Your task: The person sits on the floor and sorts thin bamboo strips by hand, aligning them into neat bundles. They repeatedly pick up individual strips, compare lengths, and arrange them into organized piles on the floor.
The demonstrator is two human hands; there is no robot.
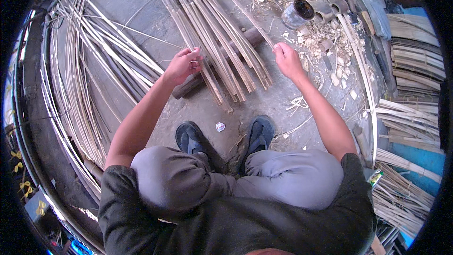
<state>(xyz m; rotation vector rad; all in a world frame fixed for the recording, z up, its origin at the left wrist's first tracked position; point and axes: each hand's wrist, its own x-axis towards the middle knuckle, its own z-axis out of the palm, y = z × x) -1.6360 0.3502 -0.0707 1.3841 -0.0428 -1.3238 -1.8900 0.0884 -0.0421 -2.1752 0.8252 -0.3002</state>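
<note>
Head camera: right hand grips a long strip beside a bundle of sticks

From where I stand, a person sits low with knees apart, in grey trousers [165, 179], a dark top [236, 226] and dark sandals [260, 134]. The right hand [286, 61] is closed, thumb against fingers, on the near end of a long strip [239, 7], which slants away up and to the left, along the right side of a bundle of sticks [222, 42]. These sticks lie side by side across a log [186, 87] on the grey floor [278, 104], their near ends uneven and reaching past it. The left hand [188, 61] is at the bundle's left edge with its fingers curled; I cannot tell whether it pinches anything.

Farther left, a big spread of pale strips [89, 26] crosses the floor. Over on the right, wood shavings [325, 38] surround a metal can [292, 17] tipped on its side, and beyond them stand stacks of cut slats [417, 54]. Between the sandals and the log lies a small white scrap [220, 126].
</note>
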